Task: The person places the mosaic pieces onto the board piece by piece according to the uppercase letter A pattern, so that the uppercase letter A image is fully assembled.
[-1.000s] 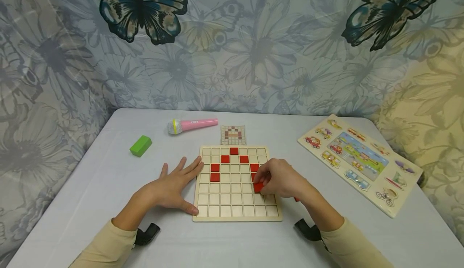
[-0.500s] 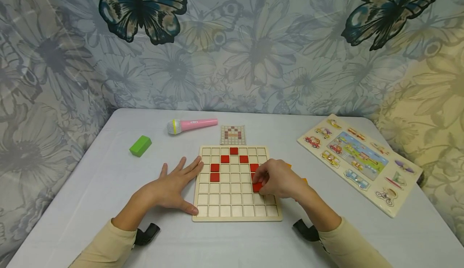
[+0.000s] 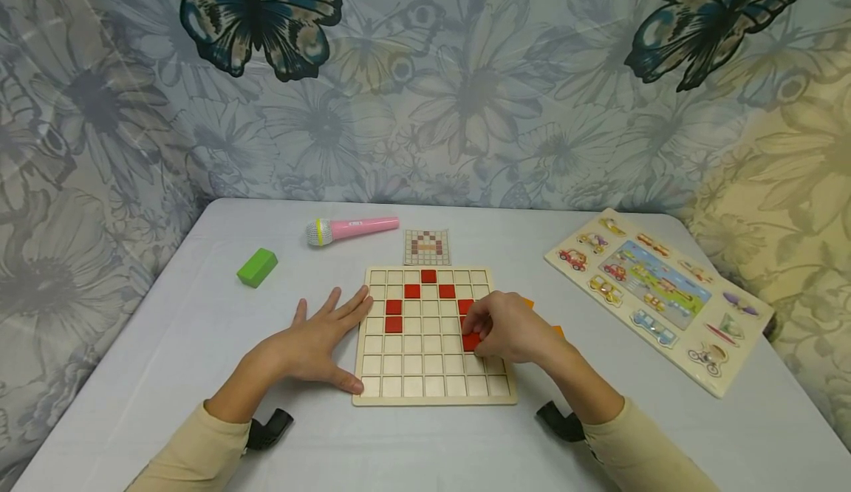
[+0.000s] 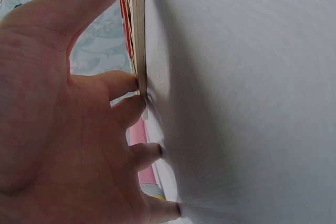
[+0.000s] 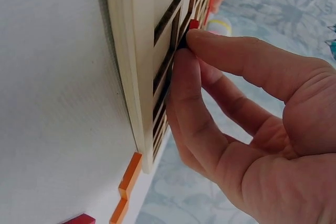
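A light wooden grid board (image 3: 422, 366) lies on the table in the head view, with several red square tiles set in its cells, such as one at the top middle. My right hand (image 3: 510, 328) is over the board's right side and pinches a red tile (image 3: 470, 343) between thumb and fingers. The right wrist view shows only a small end of that tile (image 5: 194, 23) past the fingertips. My left hand (image 3: 309, 349) is spread flat, its thumb and some fingertips touching the board's left edge. A small pattern card (image 3: 427, 247) lies just behind the board.
Orange pieces (image 3: 558, 331) lie right of the board, partly hidden by the right hand; a dark red piece (image 5: 81, 219) is near them. A green block (image 3: 257, 267) and pink toy microphone (image 3: 362, 228) lie at left and back. A picture puzzle board (image 3: 654, 300) is at right.
My right hand has shifted very slightly left with the red tile, and orange pieces have come into sight beyond its wrist. The left hand stays in place.
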Demonstrator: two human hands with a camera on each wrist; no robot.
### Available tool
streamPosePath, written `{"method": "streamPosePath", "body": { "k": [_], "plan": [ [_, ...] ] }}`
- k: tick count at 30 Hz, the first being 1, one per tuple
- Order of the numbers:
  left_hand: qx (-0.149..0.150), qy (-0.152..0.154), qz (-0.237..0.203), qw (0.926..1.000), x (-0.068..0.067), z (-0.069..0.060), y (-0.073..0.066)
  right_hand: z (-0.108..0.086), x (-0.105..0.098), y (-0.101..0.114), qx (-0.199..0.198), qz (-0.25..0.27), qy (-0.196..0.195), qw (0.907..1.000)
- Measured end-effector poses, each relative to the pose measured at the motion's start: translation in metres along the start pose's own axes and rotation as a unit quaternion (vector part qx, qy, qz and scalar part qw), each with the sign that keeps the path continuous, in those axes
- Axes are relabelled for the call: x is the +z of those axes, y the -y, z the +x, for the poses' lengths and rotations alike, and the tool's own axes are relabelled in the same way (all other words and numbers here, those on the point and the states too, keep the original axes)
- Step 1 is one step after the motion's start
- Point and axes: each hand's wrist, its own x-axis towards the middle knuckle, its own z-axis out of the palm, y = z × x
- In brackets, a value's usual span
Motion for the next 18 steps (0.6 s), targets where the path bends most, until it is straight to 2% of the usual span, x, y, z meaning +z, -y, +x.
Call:
{"method": "streamPosePath", "body": {
  "k": [18],
  "plan": [
    [-0.002,0.002,0.002,1.0000,-0.0001,0.0009,0.0003,-0.0024,-0.0065,-0.0016,0.003,0.012,0.010,0.9999]
  ]
}}
